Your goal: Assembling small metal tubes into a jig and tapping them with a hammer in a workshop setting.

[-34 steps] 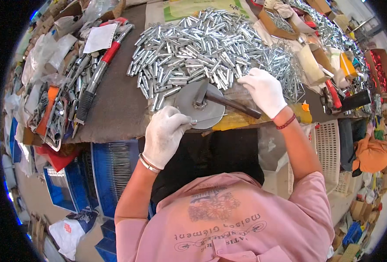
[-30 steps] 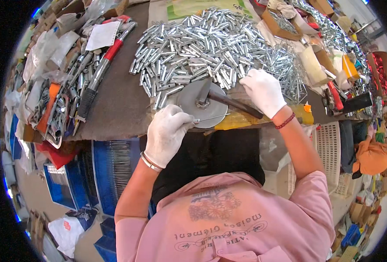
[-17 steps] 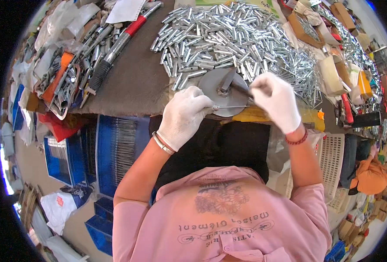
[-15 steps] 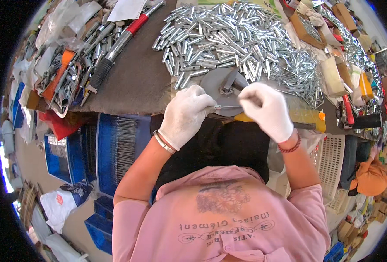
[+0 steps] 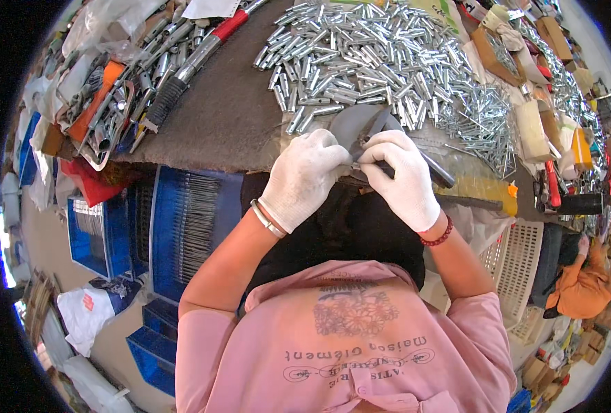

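Note:
My left hand [image 5: 302,180], in a white glove, pinches a small silvery metal piece [image 5: 354,166], mostly hidden by the fingertips. Right beside it, my right hand [image 5: 405,180], gloved the same way, has thumb and fingers closed at the piece's other side; what they grip is hidden. Just beyond both hands lies a round grey metal plate [image 5: 347,128] with a dark bar [image 5: 380,122] across it. A dark tube-like handle [image 5: 439,171] sticks out past my right hand. Short shiny metal sleeves [image 5: 360,65] are heaped behind the plate, with thin metal pins [image 5: 481,122] to their right.
Tools and metal parts crowd the bench's left, including an orange-handled tool [image 5: 97,103] and a long red-banded rod [image 5: 224,29]. Blue bins [image 5: 159,234] of rods stand below left. A white plastic basket [image 5: 519,268] is at right, near a person in orange [image 5: 582,290].
My right hand has moved left and slightly down, and its fingertips now meet my left hand's. The thin rod that showed between the hands is now mostly hidden. The dark handle has come into view.

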The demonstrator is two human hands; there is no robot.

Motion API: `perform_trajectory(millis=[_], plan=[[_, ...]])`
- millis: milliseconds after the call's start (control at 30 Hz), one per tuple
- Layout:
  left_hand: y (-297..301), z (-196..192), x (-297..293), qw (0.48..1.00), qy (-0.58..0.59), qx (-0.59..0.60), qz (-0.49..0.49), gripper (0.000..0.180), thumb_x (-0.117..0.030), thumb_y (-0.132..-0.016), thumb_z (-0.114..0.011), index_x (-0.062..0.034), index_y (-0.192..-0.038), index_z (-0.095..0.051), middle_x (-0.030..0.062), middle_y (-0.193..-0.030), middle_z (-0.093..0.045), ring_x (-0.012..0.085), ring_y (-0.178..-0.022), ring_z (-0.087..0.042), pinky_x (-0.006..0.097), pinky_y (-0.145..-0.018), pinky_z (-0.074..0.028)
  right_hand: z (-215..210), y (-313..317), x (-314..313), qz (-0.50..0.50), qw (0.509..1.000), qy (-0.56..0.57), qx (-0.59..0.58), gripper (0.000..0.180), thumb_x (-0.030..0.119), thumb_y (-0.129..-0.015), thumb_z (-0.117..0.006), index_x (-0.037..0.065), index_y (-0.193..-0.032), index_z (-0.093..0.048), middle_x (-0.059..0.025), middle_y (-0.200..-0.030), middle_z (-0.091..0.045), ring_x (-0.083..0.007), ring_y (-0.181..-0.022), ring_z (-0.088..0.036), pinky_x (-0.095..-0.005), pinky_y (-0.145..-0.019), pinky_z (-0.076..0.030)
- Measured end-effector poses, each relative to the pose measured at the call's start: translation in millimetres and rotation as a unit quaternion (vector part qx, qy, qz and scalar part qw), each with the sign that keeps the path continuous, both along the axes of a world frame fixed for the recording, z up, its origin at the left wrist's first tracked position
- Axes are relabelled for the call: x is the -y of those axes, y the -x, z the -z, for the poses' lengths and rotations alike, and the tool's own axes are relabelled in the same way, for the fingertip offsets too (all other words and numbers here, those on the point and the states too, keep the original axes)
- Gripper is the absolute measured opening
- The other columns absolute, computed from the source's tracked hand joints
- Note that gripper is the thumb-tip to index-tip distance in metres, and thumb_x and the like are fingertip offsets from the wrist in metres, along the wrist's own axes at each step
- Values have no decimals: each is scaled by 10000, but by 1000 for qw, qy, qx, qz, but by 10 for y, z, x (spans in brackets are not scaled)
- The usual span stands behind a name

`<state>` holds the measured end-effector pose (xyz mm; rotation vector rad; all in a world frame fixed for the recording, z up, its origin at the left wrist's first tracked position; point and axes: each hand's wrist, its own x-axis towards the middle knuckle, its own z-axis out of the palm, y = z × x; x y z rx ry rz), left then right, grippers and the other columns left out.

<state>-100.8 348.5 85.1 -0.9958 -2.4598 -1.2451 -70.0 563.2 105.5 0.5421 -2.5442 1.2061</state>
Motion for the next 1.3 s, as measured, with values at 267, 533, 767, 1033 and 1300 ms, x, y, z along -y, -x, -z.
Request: perform_trajectory(millis=[267, 533, 767, 1033, 1300], plan=[[0, 7, -21, 1000, -6, 3, 7, 156, -4, -818, -815, -58, -948, -748, 125, -932, -684, 347, -894, -680, 437, -785, -544, -108, -106, -68, -19, 976, -202, -83, 143, 68, -839, -797, 101, -971, -756, -62, -1043, -715, -293, -1028, -692, -433, -932, -542], [42, 116, -18, 998, -10, 50, 23, 147, -54, -832, -825, -104, -939, -738, 104, -938, -658, 355, -924, -678, 459, -815, -559, -175, -97, -597, 112, 951, -289, -16, 373, 87, -871, -776, 105, -1244, -750, -122, -1049, -708, -342, -1002, -699, -441, -896, -563], [56, 230, 16, 996, -39, 77, 26, 176, -36, -807, -840, -92, -944, -745, 105, -933, -661, 351, -917, -684, 453, -807, -559, -410, -544, -421, 146, 971, -175, -66, 426, 74, -893, -804, 204, -1297, -766, -81, -1068, -664, -295, -864, -714, -394, -744, -594], [78, 111, 2, 999, -2, 37, 36, 212, -13, -779, -846, -83, -951, -745, 111, -925, -657, 349, -914, -685, 447, -804, -558, -271, -654, -304, 77, 974, -212, -13, 462, 46, -949, -676, 220, -1375, -716, -74, -882, -636, -262, -791, -686, -377, -684, -575], [74, 103, 27, 996, -22, 74, 40, 176, -33, -800, -860, -74, -947, -773, 115, -918, -667, 337, -901, -686, 434, -796, -556, -254, -188, -535, 78, 982, -158, 74, 424, 78, -925, -765, 104, -1346, -732, -147, -1009, -643, -376, -923, -678, -428, -832, -556]])
